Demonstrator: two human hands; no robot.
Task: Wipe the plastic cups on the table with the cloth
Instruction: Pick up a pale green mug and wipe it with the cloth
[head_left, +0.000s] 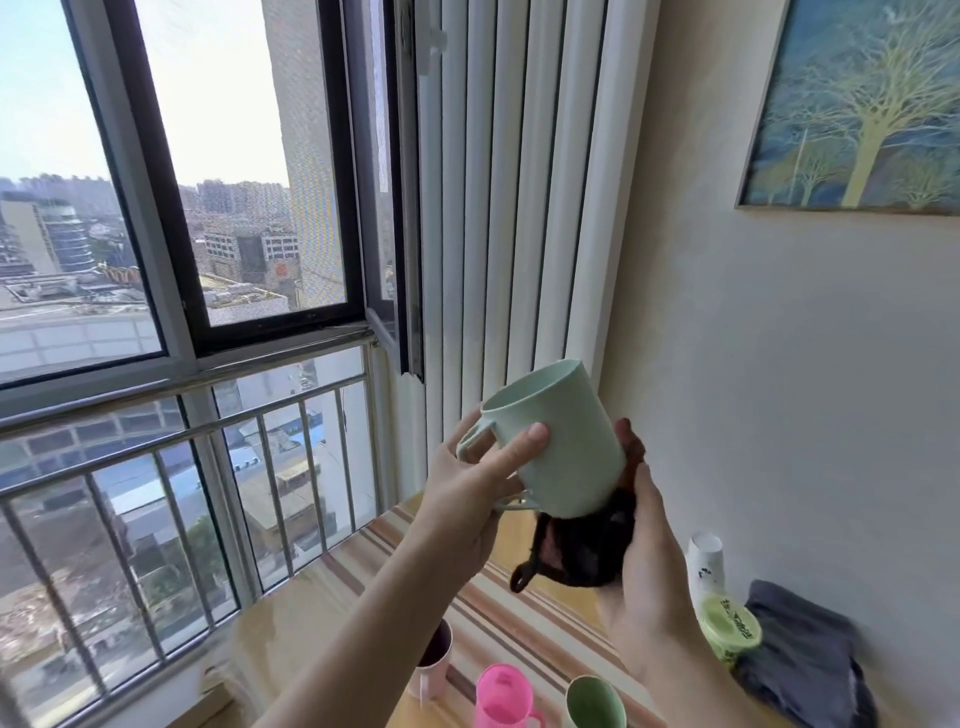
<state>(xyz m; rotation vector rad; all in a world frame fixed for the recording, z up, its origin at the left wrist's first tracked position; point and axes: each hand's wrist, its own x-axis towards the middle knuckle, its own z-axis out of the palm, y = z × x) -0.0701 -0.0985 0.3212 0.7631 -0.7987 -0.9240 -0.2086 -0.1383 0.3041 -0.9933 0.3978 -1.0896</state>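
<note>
Left hand (467, 499) grips one mint cup (558, 441) | right hand (649, 561) one cloth (582, 545) | three table cups (501, 693)

Four plastic cups show: one mint green cup (558, 441) raised above the table, plus a pale pink cup (432, 660), a bright pink cup (503, 693) and an olive green cup (594, 702) standing below. One dark cloth (584, 551), one folded grey cloth (802, 654), two hands, one white bottle (705, 564), one green-lidded tub (730, 629).

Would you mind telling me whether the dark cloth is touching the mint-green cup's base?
Touching: the head view shows the dark cloth bunched against the mint-green cup base.
</note>
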